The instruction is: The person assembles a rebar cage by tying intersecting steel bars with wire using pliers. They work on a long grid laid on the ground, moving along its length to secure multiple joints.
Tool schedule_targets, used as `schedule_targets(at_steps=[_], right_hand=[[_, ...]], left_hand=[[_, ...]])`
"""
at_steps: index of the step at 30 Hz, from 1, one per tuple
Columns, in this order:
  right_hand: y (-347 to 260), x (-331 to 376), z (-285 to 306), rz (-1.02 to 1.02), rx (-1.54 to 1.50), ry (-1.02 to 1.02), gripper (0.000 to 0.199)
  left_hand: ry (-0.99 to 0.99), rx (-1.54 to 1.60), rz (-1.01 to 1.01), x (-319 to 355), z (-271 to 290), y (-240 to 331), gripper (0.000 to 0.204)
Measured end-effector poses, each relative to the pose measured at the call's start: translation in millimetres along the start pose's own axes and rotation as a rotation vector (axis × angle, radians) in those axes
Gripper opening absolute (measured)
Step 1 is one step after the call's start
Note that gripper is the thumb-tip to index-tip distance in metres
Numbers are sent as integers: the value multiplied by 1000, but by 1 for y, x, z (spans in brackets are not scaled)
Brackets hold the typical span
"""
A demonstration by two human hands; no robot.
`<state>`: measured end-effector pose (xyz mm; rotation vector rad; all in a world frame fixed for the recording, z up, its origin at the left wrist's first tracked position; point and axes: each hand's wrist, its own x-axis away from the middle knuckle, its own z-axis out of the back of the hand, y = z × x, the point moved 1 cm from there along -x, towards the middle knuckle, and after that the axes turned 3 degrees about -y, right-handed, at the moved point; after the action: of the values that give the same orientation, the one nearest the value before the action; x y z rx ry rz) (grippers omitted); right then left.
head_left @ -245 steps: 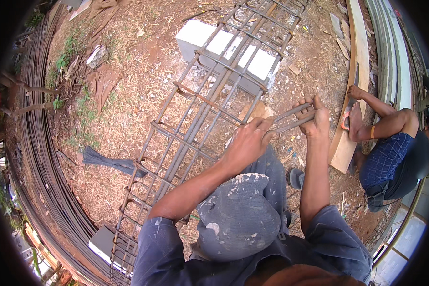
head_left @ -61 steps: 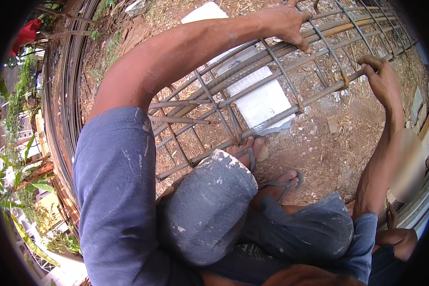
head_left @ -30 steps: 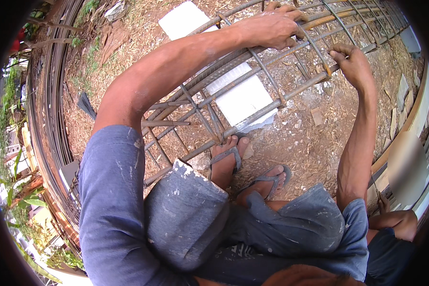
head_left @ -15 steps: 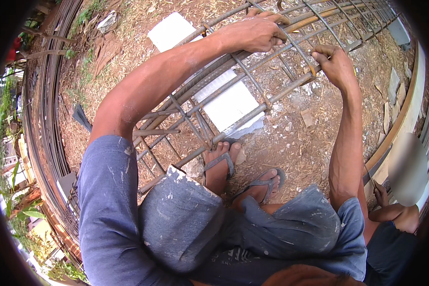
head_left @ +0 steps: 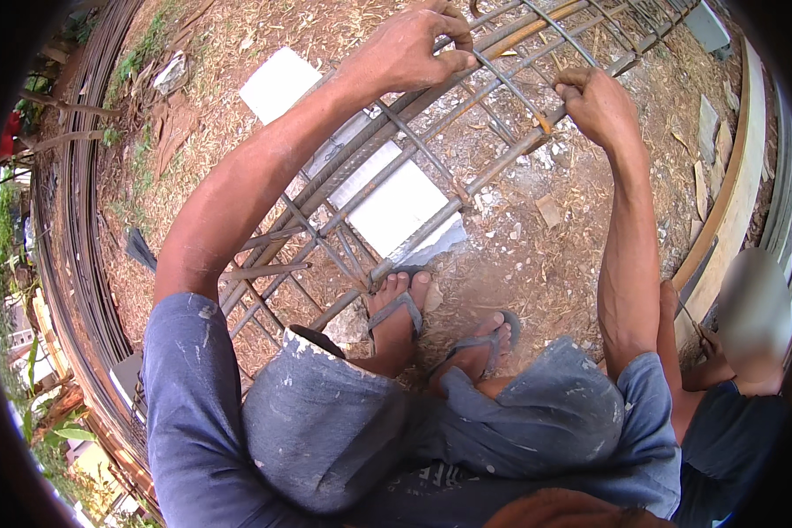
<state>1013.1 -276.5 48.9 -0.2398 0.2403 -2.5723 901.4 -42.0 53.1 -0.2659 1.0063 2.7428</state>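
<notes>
A long cage of steel reinforcing bars (head_left: 402, 157), tied crosswise with thinner square stirrups, slants from lower left to upper right before me. My left hand (head_left: 414, 48) reaches over to its far side, with thumb and fingers closed around a stirrup (head_left: 512, 88) at the top bars. Nearer the cage's close edge, my right hand (head_left: 600, 110) has its fingers curled and pinched beside the lower bar and the stirrup's rusty corner. Whatever lies between those fingertips is too small to make out.
White sheets (head_left: 387, 198) lie on the dirt under the cage. Stacked long bars (head_left: 77, 211) run along the left. Wooden boards (head_left: 722, 207) edge the right, where another person (head_left: 735, 422) sits close by. My sandalled feet (head_left: 396, 308) stand beside the cage.
The view has shifted, so the cage and ground appear farther left. My left hand has moved slightly left and away, still at the stirrup. My right hand stays near the same corner.
</notes>
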Motion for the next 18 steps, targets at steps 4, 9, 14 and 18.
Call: schedule_targets(at_steps=[4,9,14,18], right_hand=[[-2,-2,2,-28,44,-6,30],[11,-8,-3,-66,-58,-17,30],[20,-18,-14,-102,-215,36,35],[24,-19,-13,-100,-344,-19,36]], left_hand=[[69,-83,-162,-16,-18,-4,24],[-92,-216,-190,-51,-39,-23,28],[-283,-408,-271,-67,-60,-49,29],[-49,-483,-136,-55,-68,-39,30]])
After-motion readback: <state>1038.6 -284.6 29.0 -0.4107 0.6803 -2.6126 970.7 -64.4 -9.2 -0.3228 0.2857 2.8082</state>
